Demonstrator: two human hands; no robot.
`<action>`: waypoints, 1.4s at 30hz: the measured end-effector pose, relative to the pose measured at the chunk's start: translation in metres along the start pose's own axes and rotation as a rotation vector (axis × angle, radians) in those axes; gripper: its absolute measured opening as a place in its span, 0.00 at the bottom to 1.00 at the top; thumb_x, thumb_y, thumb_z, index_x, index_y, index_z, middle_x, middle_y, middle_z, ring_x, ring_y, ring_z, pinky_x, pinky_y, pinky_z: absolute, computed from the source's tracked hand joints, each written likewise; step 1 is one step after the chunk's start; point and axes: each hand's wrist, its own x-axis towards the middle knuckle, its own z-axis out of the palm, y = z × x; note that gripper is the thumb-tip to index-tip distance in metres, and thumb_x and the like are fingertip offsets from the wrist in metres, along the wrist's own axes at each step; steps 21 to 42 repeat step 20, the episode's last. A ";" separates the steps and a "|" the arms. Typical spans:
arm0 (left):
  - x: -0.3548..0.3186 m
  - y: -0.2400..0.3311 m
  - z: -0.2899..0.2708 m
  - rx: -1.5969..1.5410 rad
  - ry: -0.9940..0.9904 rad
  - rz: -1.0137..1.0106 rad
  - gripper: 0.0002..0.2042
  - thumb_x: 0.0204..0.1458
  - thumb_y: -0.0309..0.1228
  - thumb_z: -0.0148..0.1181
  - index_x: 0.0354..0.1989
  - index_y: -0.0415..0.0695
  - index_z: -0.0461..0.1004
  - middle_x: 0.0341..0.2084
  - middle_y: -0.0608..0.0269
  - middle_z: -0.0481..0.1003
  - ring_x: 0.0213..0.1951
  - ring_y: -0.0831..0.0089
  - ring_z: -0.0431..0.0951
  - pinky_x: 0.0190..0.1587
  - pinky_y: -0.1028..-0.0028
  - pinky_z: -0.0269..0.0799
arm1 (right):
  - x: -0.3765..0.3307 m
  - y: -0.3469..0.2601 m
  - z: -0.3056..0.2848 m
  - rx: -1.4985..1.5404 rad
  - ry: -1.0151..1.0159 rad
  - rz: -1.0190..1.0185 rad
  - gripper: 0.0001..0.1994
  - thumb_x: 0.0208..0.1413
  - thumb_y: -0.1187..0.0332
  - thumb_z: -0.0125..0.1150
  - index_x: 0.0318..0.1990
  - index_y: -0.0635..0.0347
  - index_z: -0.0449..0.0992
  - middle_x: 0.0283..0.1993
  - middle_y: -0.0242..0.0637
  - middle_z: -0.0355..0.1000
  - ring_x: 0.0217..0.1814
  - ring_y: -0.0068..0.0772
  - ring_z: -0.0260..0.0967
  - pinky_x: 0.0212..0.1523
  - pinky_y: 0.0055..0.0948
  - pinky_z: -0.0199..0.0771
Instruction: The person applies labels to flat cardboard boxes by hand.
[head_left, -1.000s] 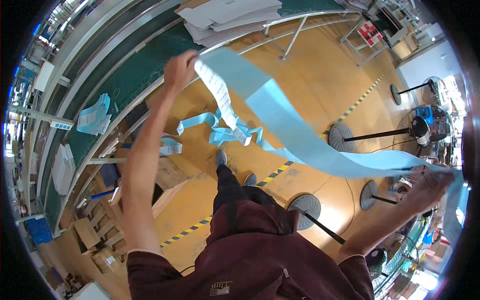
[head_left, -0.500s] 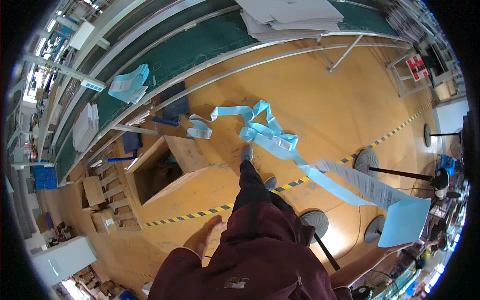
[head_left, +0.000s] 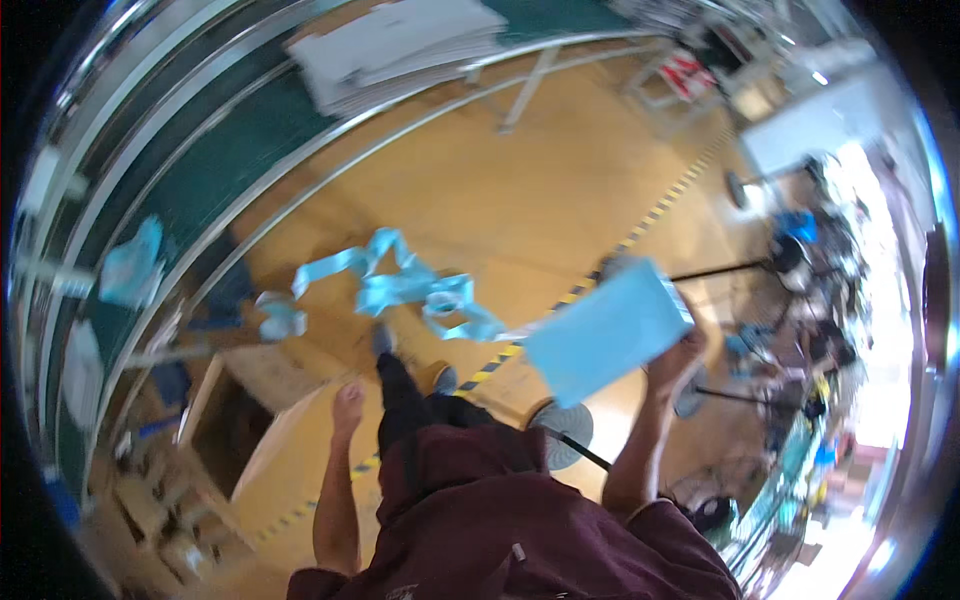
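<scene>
Right hand (head_left: 676, 358) lifted, grip pinching blue strip (head_left: 608, 330) edge; left hand (head_left: 348, 405) lowered, grip empty, loose; open floor (head_left: 520, 200) ahead.

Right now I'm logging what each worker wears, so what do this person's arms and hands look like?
Both forearms are bare from short dark maroon sleeves of a dark maroon shirt. The left hand and the right hand wear no gloves. No watch, band or ring shows, though the picture is blurred. Dark trousers show below.
</scene>
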 end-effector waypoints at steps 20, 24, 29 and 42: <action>0.001 0.419 0.147 -0.106 -0.795 0.153 0.38 0.51 0.45 0.66 0.67 0.43 0.56 0.65 0.51 0.59 0.67 0.59 0.58 0.68 0.63 0.50 | -0.046 0.002 0.023 0.042 -0.438 0.566 0.09 0.56 0.67 0.63 0.40 0.61 0.82 0.31 0.30 0.78 0.30 0.17 0.72 0.35 0.24 0.75; 0.001 0.419 0.147 -0.106 -0.795 0.153 0.38 0.51 0.45 0.66 0.67 0.43 0.56 0.65 0.51 0.59 0.67 0.59 0.58 0.68 0.63 0.50 | -0.046 0.002 0.023 0.042 -0.438 0.566 0.09 0.56 0.67 0.63 0.40 0.61 0.82 0.31 0.30 0.78 0.30 0.17 0.72 0.35 0.24 0.75; 0.001 0.419 0.147 -0.106 -0.795 0.153 0.38 0.51 0.45 0.66 0.67 0.43 0.56 0.65 0.51 0.59 0.67 0.59 0.58 0.68 0.63 0.50 | -0.046 0.002 0.023 0.042 -0.438 0.566 0.09 0.56 0.67 0.63 0.40 0.61 0.82 0.31 0.30 0.78 0.30 0.17 0.72 0.35 0.24 0.75; 0.001 0.419 0.147 -0.106 -0.795 0.153 0.38 0.51 0.45 0.66 0.67 0.43 0.56 0.65 0.51 0.59 0.67 0.59 0.58 0.68 0.63 0.50 | -0.046 0.002 0.023 0.042 -0.438 0.566 0.09 0.56 0.67 0.63 0.40 0.61 0.82 0.31 0.30 0.78 0.30 0.17 0.72 0.35 0.24 0.75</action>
